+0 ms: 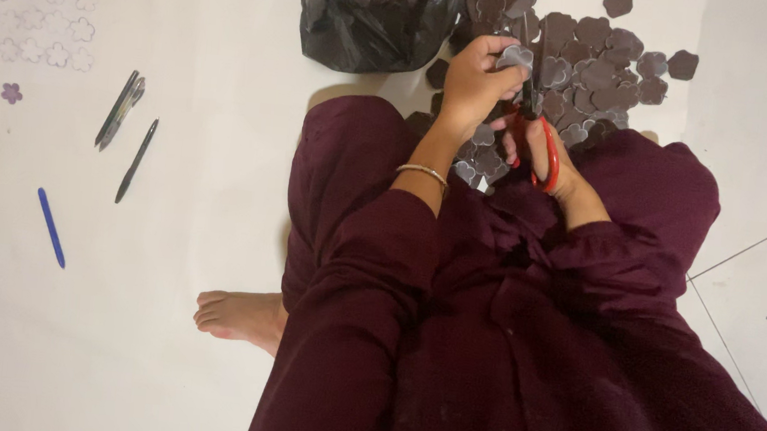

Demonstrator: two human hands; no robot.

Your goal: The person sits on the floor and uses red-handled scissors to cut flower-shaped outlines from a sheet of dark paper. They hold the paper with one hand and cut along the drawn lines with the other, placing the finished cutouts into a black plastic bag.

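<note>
My left hand (pixel 475 80) grips a small flower-shaped purple cutout (pixel 515 57), held above my lap. My right hand (pixel 545 160) has its fingers through the red handles of a pair of scissors (pixel 539 132), whose blades point up at the cutout. A pile of dark purple flower-shaped cutouts (pixel 591 67) lies on the floor just beyond my hands, and a few more lie in my lap. I sit on the floor in a maroon garment, with a thin bangle on my left wrist.
A black plastic bag (pixel 369 11) holding more cutouts sits at the top, left of the pile. Three pens lie on the white sheet at left: two dark ones (pixel 120 109) and a blue one (pixel 51 228). One purple flower (pixel 11 92) lies far left. My bare foot (pixel 241 316) rests beside my knee.
</note>
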